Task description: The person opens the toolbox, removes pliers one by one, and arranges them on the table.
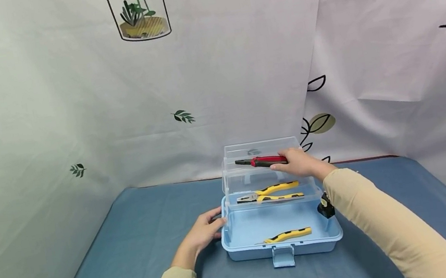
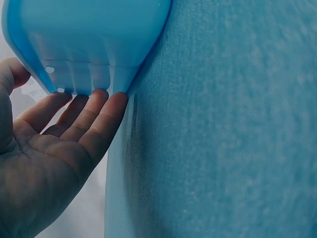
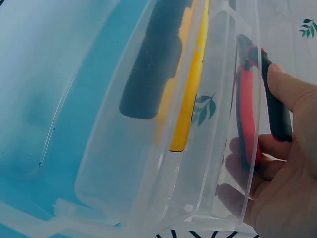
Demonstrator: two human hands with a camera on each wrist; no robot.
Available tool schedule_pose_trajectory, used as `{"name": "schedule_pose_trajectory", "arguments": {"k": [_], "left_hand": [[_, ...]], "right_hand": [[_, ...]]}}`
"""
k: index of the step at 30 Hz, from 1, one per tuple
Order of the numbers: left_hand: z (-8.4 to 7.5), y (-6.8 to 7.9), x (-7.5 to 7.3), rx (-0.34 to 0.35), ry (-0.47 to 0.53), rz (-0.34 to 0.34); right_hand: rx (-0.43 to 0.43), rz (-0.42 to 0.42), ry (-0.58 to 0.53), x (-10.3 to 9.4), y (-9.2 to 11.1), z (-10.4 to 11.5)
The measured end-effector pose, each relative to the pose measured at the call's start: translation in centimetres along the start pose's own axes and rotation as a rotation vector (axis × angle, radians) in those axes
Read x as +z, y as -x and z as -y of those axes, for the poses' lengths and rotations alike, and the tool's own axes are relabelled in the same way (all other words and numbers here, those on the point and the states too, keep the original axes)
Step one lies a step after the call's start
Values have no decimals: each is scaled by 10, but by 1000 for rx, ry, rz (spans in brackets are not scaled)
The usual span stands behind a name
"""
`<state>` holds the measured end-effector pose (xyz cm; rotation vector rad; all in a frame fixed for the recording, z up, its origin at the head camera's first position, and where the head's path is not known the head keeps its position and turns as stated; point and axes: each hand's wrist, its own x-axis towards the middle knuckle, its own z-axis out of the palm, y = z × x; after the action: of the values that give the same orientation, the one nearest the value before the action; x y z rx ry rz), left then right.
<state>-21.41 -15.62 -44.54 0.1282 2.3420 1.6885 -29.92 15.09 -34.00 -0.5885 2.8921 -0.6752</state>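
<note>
A light blue toolbox [image 1: 280, 252] stands unlatched, its clear tiered trays [image 1: 236, 180] raised at the back. At its left end my left hand [image 1: 203, 232] rests with the thumb at the rim; in the left wrist view, fairly straight fingers [image 2: 99, 114] touch the outer wall. My right hand [image 1: 299, 163] grips red-and-black pliers [image 1: 263, 161] by the handles, level with the upper tray, jaws pointing left. Yellow-and-black pliers [image 1: 279, 189] lie in the lower clear tray. One yellow-and-black handled tool [image 1: 288, 234] lies in the blue base; its thin tip is unclear.
The box's front latch [image 1: 283, 257] hangs down. Blue cloth [image 1: 153, 223] covers the table. Behind it hangs a pale printed curtain [image 1: 240, 82], close to the trays' back. Both forearms, in beige sleeves [image 1: 373, 202], reach in from the front.
</note>
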Motion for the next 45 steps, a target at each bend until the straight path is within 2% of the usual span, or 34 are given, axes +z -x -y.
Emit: {"name": "schedule_pose_trajectory", "arguments": {"k": [13, 26, 33, 40, 45], "left_hand": [[-4, 5, 1, 14, 23, 10], [0, 2, 0, 11, 12, 20], [0, 1, 1, 0, 13, 15], [-3, 5, 2, -3, 40, 0], [-2, 4, 2, -10, 43, -5]], "right_hand": [[62, 60, -132, -3, -1, 0], [70, 33, -162, -4, -3, 5], [84, -10, -166, -4, -1, 6], [34, -58, -205, -3, 1, 8], [7, -136, -202, -3, 6, 3]]}}
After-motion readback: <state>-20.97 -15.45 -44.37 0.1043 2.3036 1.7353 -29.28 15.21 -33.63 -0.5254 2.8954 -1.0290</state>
